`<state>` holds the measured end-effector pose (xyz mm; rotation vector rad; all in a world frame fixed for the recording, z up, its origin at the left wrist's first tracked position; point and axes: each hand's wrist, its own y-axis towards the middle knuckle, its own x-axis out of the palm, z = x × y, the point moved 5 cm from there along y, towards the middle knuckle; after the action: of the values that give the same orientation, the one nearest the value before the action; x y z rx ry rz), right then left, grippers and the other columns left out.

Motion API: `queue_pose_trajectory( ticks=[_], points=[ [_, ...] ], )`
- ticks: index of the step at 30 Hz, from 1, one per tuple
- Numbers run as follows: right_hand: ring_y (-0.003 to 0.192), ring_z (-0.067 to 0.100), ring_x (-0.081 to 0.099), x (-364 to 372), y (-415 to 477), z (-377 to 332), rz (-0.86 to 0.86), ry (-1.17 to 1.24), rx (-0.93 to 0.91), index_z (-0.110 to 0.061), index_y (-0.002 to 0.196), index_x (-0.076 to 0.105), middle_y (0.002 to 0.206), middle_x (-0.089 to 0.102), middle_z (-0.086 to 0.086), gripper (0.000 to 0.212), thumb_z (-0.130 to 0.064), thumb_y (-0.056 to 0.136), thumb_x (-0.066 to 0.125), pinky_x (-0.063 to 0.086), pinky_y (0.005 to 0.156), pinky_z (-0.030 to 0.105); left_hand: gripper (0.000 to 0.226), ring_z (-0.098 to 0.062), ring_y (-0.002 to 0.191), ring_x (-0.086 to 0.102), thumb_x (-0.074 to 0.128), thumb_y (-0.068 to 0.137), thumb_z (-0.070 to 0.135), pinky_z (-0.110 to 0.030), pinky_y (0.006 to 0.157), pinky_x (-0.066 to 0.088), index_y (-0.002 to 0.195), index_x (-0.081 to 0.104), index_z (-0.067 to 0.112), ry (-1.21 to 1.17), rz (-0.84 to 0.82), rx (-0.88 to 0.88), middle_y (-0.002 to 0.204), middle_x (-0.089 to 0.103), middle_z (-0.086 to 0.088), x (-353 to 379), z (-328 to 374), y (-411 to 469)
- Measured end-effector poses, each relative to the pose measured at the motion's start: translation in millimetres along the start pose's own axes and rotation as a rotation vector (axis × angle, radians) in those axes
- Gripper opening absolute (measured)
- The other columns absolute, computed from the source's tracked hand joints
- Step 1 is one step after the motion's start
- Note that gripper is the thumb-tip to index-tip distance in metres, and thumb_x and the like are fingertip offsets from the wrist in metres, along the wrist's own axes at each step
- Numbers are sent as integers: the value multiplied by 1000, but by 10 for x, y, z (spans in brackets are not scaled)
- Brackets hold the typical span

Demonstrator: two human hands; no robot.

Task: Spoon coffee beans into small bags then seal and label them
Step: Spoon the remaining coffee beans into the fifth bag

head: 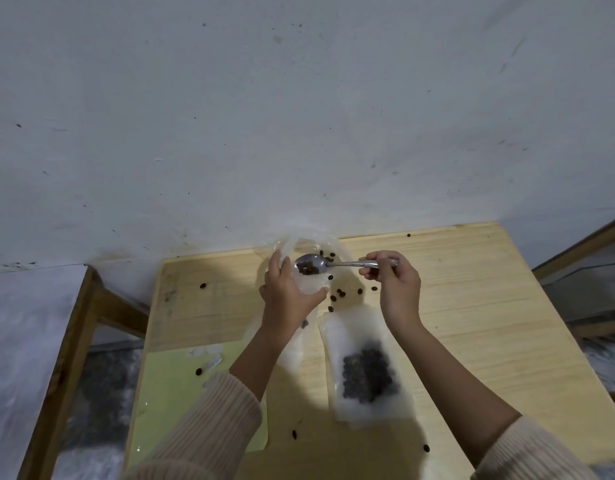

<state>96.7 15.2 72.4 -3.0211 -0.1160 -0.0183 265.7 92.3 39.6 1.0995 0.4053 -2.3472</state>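
Risking a spill at the pour: limp bag [310,285] mouth prone to folding shut, spoon [313,264] loaded with coffee beans [308,269], strays [340,292] lying on the table [472,306]. Head view, 12 o'clock: left hand [287,299] curled round the bag, gripping it open; right hand [396,289], at 1 o'clock, pinching the spoon handle. Filled bag [365,375] flat at 5 o'clock.

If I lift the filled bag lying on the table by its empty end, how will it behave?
The filled bag looks like thin clear film, so it would likely flop and sag. Its beans sit bunched at the near end, so that end probably hangs heavy. Whether it is sealed I cannot tell; beans might spill.
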Motion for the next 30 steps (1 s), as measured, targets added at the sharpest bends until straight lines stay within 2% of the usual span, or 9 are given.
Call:
queue_pose_trajectory(
  ticks=[3,7,9,12,17,19,25,30],
  points=[
    [60,4,60,69,-26,-94,-124,-89,-115,-16,79,63,71,65,4,24,-11,96,47,44,59,10,92,-29,136,29,79,65,48,-50,107,31,134,41,-1,0,0,19,151,25,-12,-5,26,2],
    [67,12,61,-53,14,-10,21,-37,-126,-17,80,63,73,65,-1,25,-12,97,46,50,69,22,93,-25,136,29,79,66,45,-42,107,27,136,38,0,4,-13,18,151,23,-10,2,14,-8],
    [73,9,62,-90,30,87,26,-90,-118,-22,82,65,77,67,-4,24,-14,97,47,51,74,22,91,-24,137,27,79,68,44,-41,108,25,137,38,1,-3,-24,18,152,22,-8,6,-15,-15],
    [82,0,63,-16,33,207,-103,-225,-151,-24,94,67,90,69,-5,20,-13,95,51,48,75,13,90,-22,138,26,78,69,44,-39,109,23,138,36,4,-4,-46,21,153,20,-6,3,-44,-27],
    [98,-5,57,200,20,314,-257,-433,-263,-8,107,68,104,66,-5,21,-9,93,53,41,87,4,88,-24,137,26,75,72,44,-41,110,25,140,35,8,-22,-108,25,154,18,-2,-38,-42,-57],
    [98,-6,56,254,21,315,-260,-465,-298,-6,108,68,105,65,-5,22,-8,93,52,38,87,1,87,-24,136,27,74,73,44,-39,109,26,141,33,10,-42,-143,17,153,18,0,-53,-52,-62],
    [95,6,59,295,90,342,-191,-499,-274,-5,109,68,104,68,0,22,-8,95,51,36,83,-3,88,-26,133,29,75,71,44,-37,106,30,142,33,13,-82,-154,-15,153,18,5,-105,-85,-59],
    [98,6,61,271,89,271,-136,-401,-235,-8,111,67,103,65,-8,22,-10,95,51,42,86,4,88,-23,136,27,76,71,45,-34,108,25,140,36,7,-64,-77,-28,153,19,0,-128,-77,6]
  ],
)
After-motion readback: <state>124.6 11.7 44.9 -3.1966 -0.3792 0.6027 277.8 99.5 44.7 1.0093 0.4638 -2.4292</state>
